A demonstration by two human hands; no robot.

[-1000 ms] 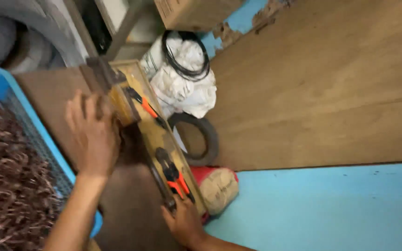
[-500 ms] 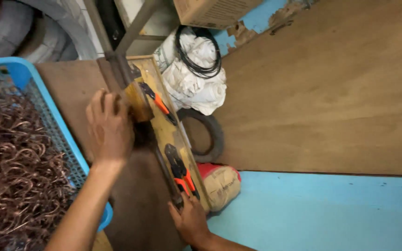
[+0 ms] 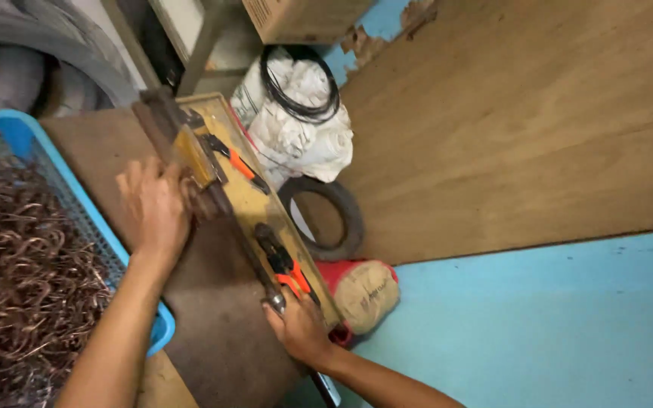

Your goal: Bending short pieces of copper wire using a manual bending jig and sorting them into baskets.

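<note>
— What are the hands doing?
— The right hand is closing around the near end of the long metal bar lying along the wooden board; the left hand is pressing flat beside it. Keeping both steady should help.
— Containers?
— The blue crate is holding coppery wire scraps.
</note>
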